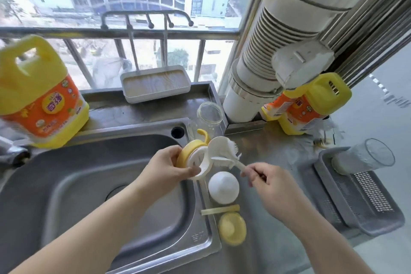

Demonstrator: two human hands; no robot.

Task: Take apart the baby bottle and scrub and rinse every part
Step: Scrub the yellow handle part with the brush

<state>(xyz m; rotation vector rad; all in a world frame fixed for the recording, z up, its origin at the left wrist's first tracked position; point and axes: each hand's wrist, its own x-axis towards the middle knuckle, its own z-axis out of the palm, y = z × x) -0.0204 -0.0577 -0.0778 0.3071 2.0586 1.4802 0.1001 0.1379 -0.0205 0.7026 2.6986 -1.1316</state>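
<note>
left hand (169, 168) grips yellow collar (189, 153) over sink (89, 184) rim; right hand (264, 182) pinches white brush (224, 151) handle, bristles against collar.

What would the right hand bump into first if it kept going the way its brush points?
Probably the yellow collar that the left hand grips: the right hand aims the brush up-left at it, and the bristles look about touching already.
</note>
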